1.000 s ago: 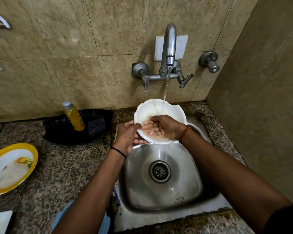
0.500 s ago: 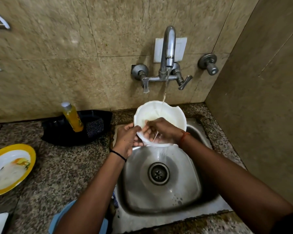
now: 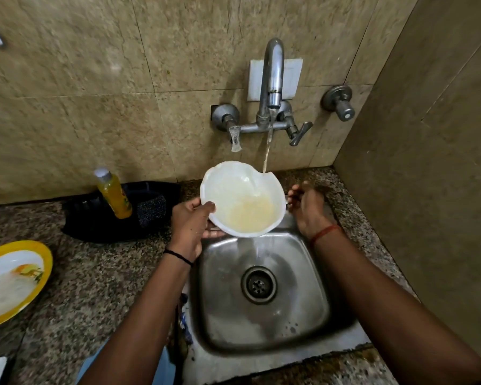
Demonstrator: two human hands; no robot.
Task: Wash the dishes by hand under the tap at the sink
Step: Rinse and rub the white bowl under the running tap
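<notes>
White bowl (image 3: 243, 200) sits at frame centre, held above the far edge of the steel sink (image 3: 264, 298) and tilted toward the viewer. Cloudy water lies pooled in its lower part. The tap (image 3: 271, 76), mounted on the tiled wall in the upper centre, is running; its stream (image 3: 266, 151) meets the bowl at the far right rim. A thin run of water falls from the bowl's near edge into the basin, above the drain (image 3: 258, 284).

Left hand (image 3: 190, 227) grips the bowl's left rim, thumb over the edge and fingers beneath. Right hand (image 3: 307, 208) is just beside the bowl's right edge, fingers loosely curled and holding nothing; contact with the rim cannot be determined.

Left of centre, a yellow soap bottle (image 3: 114, 194) and a dark scrub pad (image 3: 152, 208) stand in a black tray (image 3: 95, 220) on the granite counter (image 3: 95, 287). At the left edge lies a yellow-rimmed plate (image 3: 14, 282).
</notes>
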